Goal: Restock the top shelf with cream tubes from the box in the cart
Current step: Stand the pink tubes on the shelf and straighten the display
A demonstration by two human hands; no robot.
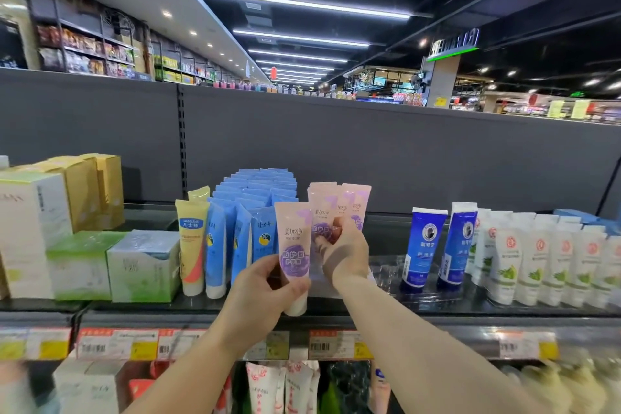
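My left hand (260, 292) grips a pink cream tube (293, 239) with a purple label and a white cap, held upright at the front edge of the top shelf (369, 311). Just to its right, my right hand (346, 250) pinches a second pink tube (323, 212) that stands in a short row with another pink tube (358, 202) behind it. The two held tubes are side by side and nearly touching. The box and the cart are out of view.
Blue tubes (255, 198) and a yellow tube (192, 245) stand left of the pink ones, with green and gold cartons (144, 265) beyond. Two dark blue tubes (425, 245) and white tubes (537, 262) stand to the right. Price tags (117, 343) line the shelf edge.
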